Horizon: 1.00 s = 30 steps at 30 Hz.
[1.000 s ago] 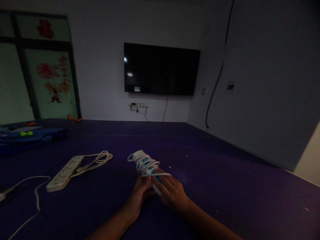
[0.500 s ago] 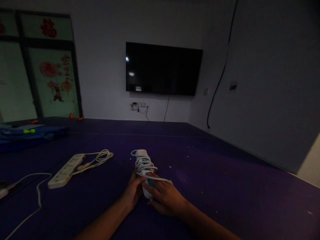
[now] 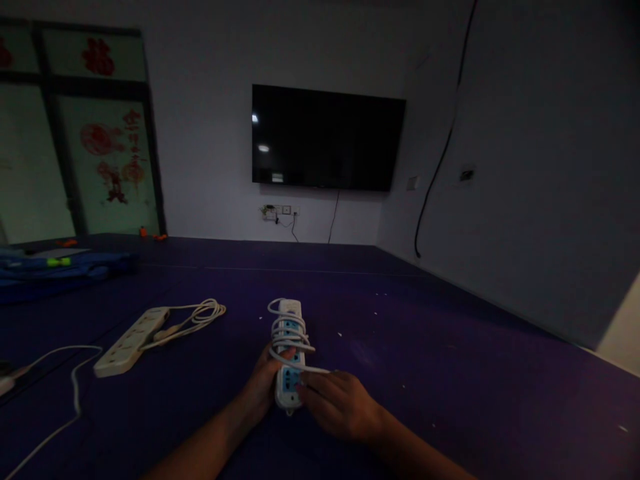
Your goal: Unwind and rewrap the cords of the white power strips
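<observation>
A white power strip with blue socket faces lies lengthwise in front of me, its white cord wound around the far half in several loops. My left hand grips the strip from its left side, with the thumb over the top beneath the loops. My right hand is at the near right side, fingers closed on the loose stretch of cord, fingertips at the strip's edge. The cord's end is hidden in the right hand.
To the left lies another white power strip with its bundled cord. A thin white cable runs along the left front. Blue fabric lies farther back on the purple floor. A television hangs on the far wall.
The power strip has turned more upright in view, showing more blue sockets. My right hand has moved off its top to the lower right, drawing the cord's loose stretch along.
</observation>
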Motion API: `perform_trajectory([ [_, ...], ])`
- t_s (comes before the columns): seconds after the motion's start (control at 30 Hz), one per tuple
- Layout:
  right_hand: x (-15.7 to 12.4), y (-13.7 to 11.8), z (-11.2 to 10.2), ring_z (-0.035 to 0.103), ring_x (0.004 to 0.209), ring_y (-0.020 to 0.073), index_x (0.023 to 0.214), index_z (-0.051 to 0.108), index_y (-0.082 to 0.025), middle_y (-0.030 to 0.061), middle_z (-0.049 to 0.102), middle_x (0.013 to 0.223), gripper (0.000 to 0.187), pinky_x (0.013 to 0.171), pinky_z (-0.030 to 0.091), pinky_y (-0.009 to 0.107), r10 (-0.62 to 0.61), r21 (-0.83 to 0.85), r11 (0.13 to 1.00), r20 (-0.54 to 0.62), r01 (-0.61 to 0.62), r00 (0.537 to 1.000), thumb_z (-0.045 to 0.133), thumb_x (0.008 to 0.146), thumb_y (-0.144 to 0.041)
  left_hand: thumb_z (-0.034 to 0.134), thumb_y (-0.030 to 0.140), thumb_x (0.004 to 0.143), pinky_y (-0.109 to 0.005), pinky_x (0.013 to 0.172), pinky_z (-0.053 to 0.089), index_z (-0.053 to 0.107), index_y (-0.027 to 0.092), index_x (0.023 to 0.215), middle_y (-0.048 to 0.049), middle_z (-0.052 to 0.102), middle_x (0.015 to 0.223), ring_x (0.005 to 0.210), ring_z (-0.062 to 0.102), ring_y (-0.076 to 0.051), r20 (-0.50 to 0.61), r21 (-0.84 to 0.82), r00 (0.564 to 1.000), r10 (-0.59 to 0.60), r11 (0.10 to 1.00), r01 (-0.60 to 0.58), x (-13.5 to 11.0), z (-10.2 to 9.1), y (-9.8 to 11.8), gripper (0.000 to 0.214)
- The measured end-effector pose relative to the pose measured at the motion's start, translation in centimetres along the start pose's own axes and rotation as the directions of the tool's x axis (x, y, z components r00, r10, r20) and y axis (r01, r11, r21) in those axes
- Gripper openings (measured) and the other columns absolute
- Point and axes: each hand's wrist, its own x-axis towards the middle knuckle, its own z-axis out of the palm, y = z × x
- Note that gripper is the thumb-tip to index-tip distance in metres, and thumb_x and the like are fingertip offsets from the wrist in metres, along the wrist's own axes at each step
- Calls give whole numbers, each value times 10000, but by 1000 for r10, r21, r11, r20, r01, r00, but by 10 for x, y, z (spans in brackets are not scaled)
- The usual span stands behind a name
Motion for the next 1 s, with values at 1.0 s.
perform_trajectory([
  [1.0, -27, 60, 19, 462, 448, 105, 678, 593, -156, -3, 578, 560, 279, 407, 331, 205, 951, 613, -9, 250, -790, 183, 646, 636, -426, 691, 225, 550, -279, 469, 491, 637, 129, 861, -33, 633, 610, 465, 558, -138, 259, 227, 938, -231, 958, 173, -3, -5, 12, 330],
])
